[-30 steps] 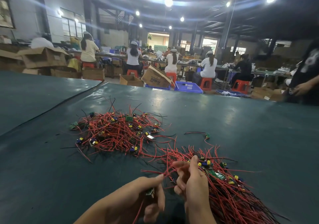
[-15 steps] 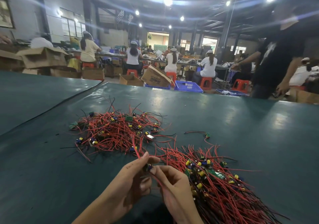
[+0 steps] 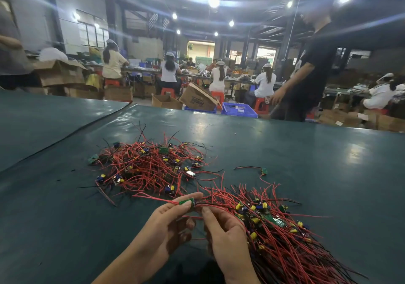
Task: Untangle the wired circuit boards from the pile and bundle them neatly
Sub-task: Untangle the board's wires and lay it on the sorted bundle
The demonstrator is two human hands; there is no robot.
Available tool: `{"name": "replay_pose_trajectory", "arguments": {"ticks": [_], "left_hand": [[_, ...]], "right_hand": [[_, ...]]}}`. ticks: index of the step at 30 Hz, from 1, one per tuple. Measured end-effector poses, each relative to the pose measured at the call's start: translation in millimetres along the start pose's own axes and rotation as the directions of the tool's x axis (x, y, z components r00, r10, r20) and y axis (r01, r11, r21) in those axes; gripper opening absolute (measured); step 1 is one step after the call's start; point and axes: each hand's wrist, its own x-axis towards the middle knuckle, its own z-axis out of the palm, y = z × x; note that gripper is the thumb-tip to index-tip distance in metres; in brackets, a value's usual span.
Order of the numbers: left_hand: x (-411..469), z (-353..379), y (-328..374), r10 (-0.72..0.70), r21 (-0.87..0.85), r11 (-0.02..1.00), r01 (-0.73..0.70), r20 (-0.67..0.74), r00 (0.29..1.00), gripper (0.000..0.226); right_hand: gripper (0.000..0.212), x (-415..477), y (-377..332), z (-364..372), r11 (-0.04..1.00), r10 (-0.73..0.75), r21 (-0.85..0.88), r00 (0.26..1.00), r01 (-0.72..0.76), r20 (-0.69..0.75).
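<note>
Pinching small green circuit board (image 3: 187,202) with left hand (image 3: 166,224), gripping its wires (image 3: 215,205) just beside with right hand (image 3: 223,233). Tangled pile (image 3: 151,167) ahead of left hand; bundle (image 3: 285,240) against right hand's outer side.

The red-wired bundle of green circuit boards (image 3: 285,246) runs off the bottom edge, the right hand (image 3: 225,240) hides its own curled fingers, and the black-clad passer-by (image 3: 313,64) is blurred.

Red-and-black wires (image 3: 151,169), green circuit board (image 3: 187,202), yellow capacitors (image 3: 255,220), teal table (image 3: 285,152), blue crate (image 3: 238,110)
</note>
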Motion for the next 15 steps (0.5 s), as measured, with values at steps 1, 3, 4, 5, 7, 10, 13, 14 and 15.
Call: {"name": "replay_pose_trajectory", "arguments": {"ticks": [1, 3, 4, 5, 7, 10, 13, 14, 15], "left_hand": [[-0.1, -0.5, 0.2, 0.01, 0.002, 1.0, -0.01, 0.01, 1.0, 0.017], [0.6, -2.6, 2.7, 0.002, 0.009, 1.0, -0.002, 0.005, 1.0, 0.018], [1.6, -3.1, 2.7, 0.001, 0.022, 1.0, -0.001, 0.0, 1.0, 0.019], [2.2, -4.2, 2.7, 0.002, 0.041, 0.999, -0.002, -0.004, 1.0, 0.019], [2.3, -4.9, 3.9, 0.002, 0.064, 0.998, -0.002, 0.005, 1.0, 0.019], [1.4, -4.7, 3.7, 0.024, 0.075, 0.997, -0.026, 0.033, 0.999, 0.018], [2.2, -4.7, 2.3, 0.035, 0.093, 0.995, -0.038, 0.028, 0.999, 0.019], [2.7, -5.2, 1.9, 0.032, 0.093, 0.995, -0.034, 0.015, 0.999, 0.021], [3.3, -6.3, 1.4, 0.027, 0.092, 0.995, -0.027, 0.005, 1.0, 0.023]], "right_hand": [[0.023, 0.3, 0.4, -0.2, 1.0, -0.007, -0.002, 1.0, 0.007, -0.003], [0.022, 0.0, -0.2, -0.2, 0.999, -0.042, -0.014, 0.999, 0.043, 0.019], [0.023, -0.4, -0.5, -0.1, 0.998, -0.053, -0.018, 0.998, 0.054, 0.031], [0.024, -1.0, -0.3, -0.1, 0.998, -0.061, -0.017, 0.997, 0.061, 0.047], [0.025, -1.3, 0.3, 0.0, 0.997, -0.068, -0.03, 0.997, 0.069, 0.048], [0.027, 1.3, 4.3, -0.5, 0.995, -0.072, -0.063, 0.997, 0.072, 0.006], [0.029, 4.0, 6.7, -2.9, 0.997, -0.054, -0.051, 0.998, 0.052, -0.023], [0.029, 4.2, 6.9, -3.5, 0.998, -0.049, -0.049, 0.998, 0.048, -0.03], [0.029, 4.2, 7.3, -4.0, 0.998, -0.047, -0.046, 0.998, 0.046, -0.035]]}}
